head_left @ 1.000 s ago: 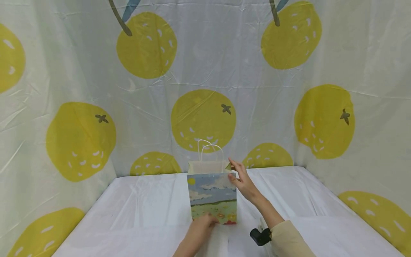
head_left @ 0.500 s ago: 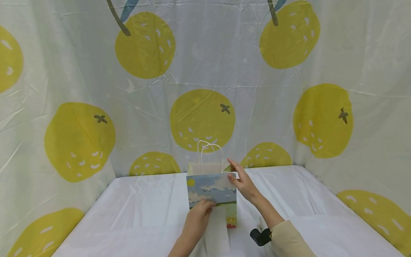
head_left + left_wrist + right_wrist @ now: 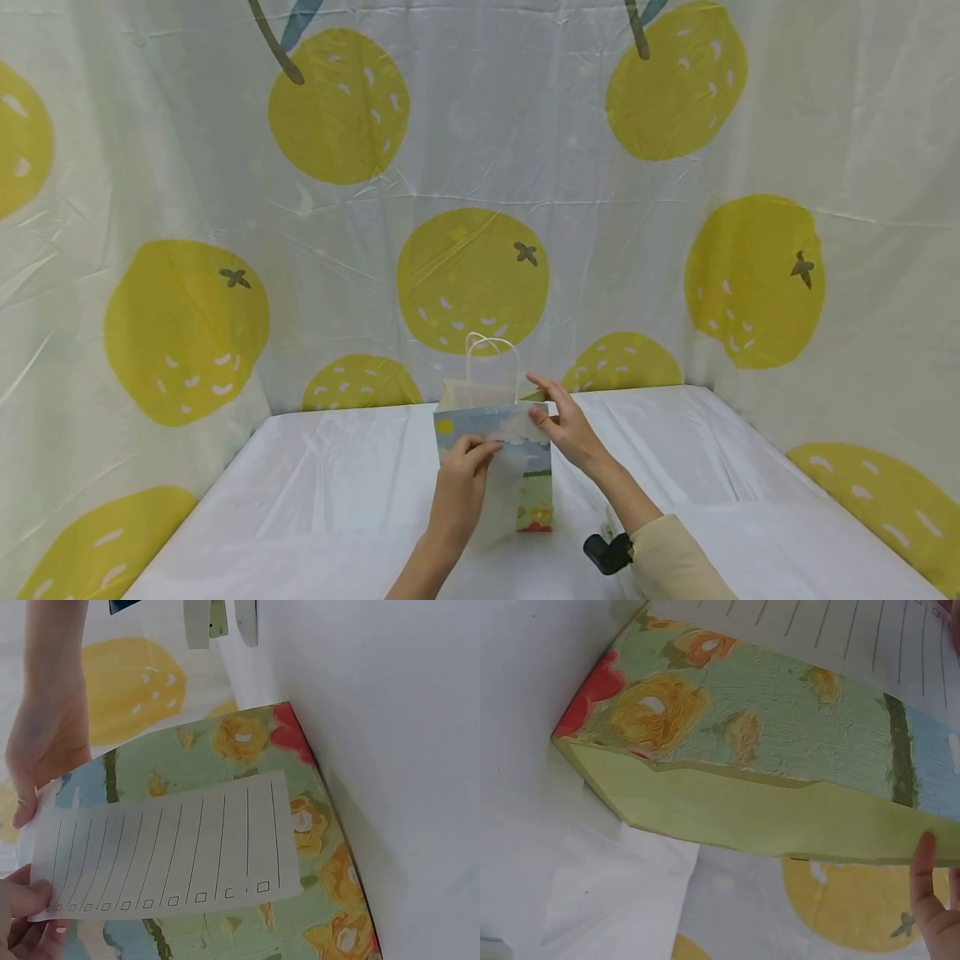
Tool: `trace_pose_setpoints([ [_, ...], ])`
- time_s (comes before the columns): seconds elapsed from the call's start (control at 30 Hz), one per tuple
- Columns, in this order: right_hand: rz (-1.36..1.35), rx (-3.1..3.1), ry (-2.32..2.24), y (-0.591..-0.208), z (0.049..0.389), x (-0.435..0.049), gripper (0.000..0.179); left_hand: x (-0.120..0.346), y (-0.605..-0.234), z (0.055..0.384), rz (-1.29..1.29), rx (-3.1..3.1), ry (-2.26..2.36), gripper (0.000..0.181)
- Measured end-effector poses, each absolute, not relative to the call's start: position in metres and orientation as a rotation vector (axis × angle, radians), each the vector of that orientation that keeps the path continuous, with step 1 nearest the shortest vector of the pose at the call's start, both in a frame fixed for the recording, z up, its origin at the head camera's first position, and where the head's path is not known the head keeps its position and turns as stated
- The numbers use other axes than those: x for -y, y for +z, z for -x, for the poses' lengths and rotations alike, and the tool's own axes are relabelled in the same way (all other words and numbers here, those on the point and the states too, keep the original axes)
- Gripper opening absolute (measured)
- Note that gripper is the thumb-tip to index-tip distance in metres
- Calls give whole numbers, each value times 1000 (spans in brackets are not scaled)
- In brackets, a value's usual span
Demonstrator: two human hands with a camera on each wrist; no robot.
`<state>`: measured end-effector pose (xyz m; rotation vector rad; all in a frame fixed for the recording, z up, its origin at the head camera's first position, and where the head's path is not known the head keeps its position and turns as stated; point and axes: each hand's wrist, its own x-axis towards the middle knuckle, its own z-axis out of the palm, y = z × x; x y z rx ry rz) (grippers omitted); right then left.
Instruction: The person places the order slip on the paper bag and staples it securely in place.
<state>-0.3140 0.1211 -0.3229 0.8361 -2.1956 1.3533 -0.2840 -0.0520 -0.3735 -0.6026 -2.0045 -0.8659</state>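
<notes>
A paper gift bag [image 3: 536, 504] stands upright on the white cloth, with a painted sky and flower field on its front and white handles [image 3: 517, 358] rising on top. My left hand [image 3: 457, 492] pinches one end of a sheet of checklist paper [image 3: 165, 855], printed with lines and small boxes. The sheet lies over the bag's front and hides part of the picture. At the bag's upper right edge, my right hand [image 3: 572, 432] grips it, thumb on the front and fingers at the side. The right wrist view shows fingertips [image 3: 925, 847] against the plain green side panel [image 3: 727, 814].
White cloth [image 3: 345, 492] covers the table. A curtain [image 3: 480, 125] with large yellow fruit prints hangs behind and at both sides. A black device [image 3: 607, 553] is by the right sleeve [image 3: 678, 554]. Pale strips [image 3: 196, 624] show at the top of the left wrist view, their kind unclear.
My left hand has risen from the bag's lower front to its upper middle, bringing the checklist paper up over the front. The right hand stays at the upper right edge.
</notes>
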Motion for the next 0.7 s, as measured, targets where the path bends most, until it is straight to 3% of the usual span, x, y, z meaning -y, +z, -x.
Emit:
trace_pose_setpoints([
  [0.4,-879,2109,1238,-339,335,-122,23,53,-363,293,605,1812,-864,20],
  [0.7,-893,2132,1245,-343,344,-122,15,55,-361,297,557,1785,-767,19],
])
